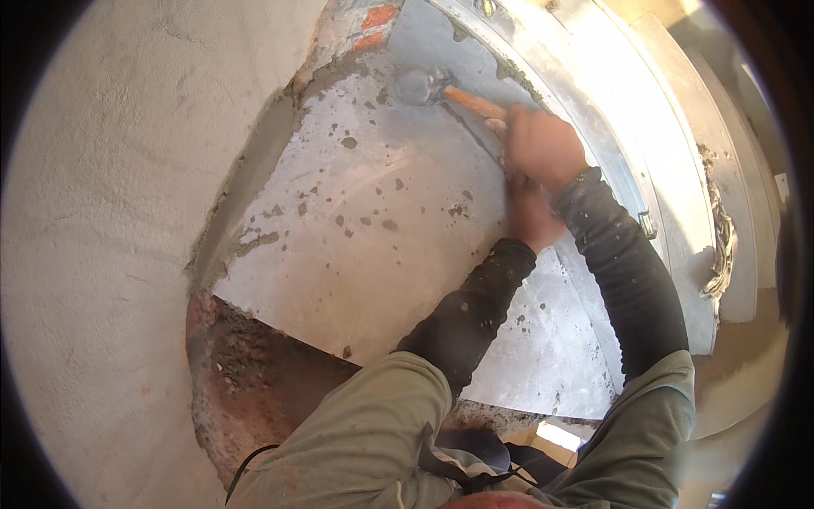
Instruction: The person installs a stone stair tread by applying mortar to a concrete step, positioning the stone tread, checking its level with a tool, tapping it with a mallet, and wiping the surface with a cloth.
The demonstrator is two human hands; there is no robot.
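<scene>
My right hand (543, 146) is wrapped tight around the orange handle of a trowel (441, 92) — fingers clamped on it, the grey blade up at the top of the smooth grey plaster patch (373, 229), close to the exposed red bricks (373, 25). My left hand (532, 216) sits just below the right, touching it, and I cannot tell whether its fingers are curled or spread. The metal frame (610, 127) runs just beside my hands — rough pale wall (102, 212) lies to the left.
</scene>
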